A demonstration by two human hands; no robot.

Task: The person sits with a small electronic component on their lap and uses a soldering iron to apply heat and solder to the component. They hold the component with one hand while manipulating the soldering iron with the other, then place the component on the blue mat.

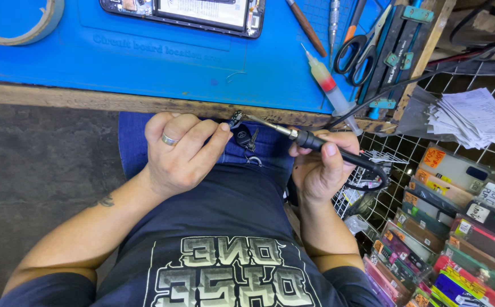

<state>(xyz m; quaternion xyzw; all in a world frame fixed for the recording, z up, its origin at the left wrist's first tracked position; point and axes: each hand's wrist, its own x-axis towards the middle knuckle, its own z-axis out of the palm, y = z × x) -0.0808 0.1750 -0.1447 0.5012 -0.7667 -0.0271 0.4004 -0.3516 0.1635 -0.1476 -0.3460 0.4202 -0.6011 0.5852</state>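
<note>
Here, soldering iron [310,140] tip leftward, toward small part [236,119].

Right hand [320,170] grips the soldering iron [310,140], tip just below the blue mat [145,57]. Left hand [182,150] pinches a small part [236,118] at that tip.

At frame centre, the left hand [179,150] pinched a small metal part [236,118] below the blue rubber work mat [145,62]; right of it, the right hand [321,167] gripped a black-handled soldering iron [315,142], whose tip touched the part.
</note>
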